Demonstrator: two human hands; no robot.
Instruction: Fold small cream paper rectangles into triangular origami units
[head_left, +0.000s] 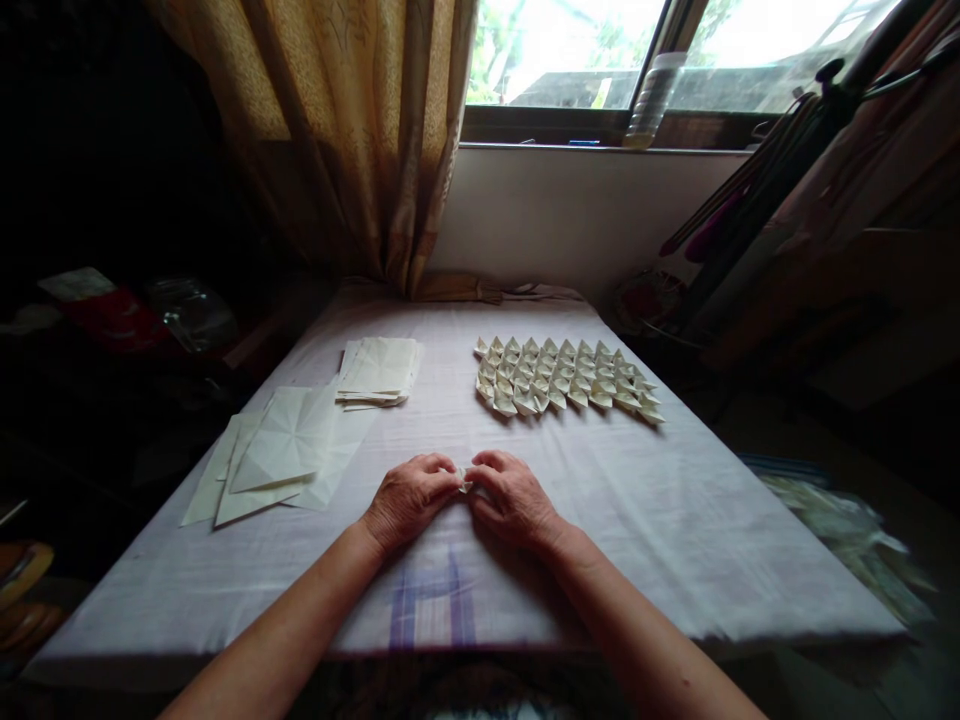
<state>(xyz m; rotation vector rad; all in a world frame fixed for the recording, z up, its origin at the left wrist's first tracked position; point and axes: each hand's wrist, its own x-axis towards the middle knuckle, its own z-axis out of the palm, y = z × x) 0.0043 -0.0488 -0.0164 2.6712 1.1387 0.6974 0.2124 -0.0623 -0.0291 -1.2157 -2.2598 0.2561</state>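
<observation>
Near the front of the table, my left hand [416, 497] and my right hand [511, 497] meet, fingers pinched together. Between them is a small folded piece of white paper [464, 479], mostly hidden by the fingers. Beyond my right hand, several small folded paper boats [562, 375] stand in close rows. A stack of creased paper squares [379, 368] lies past my left hand. Farther left, larger creased sheets [281, 440] overlap in a loose spread.
A white cloth [675, 540] with purple stripes covers the table. A gold curtain [352, 130] hangs behind its far left side. On the window sill stands a clear plastic bottle [655, 100]. Clear plastic bags [847, 530] lie below the right edge.
</observation>
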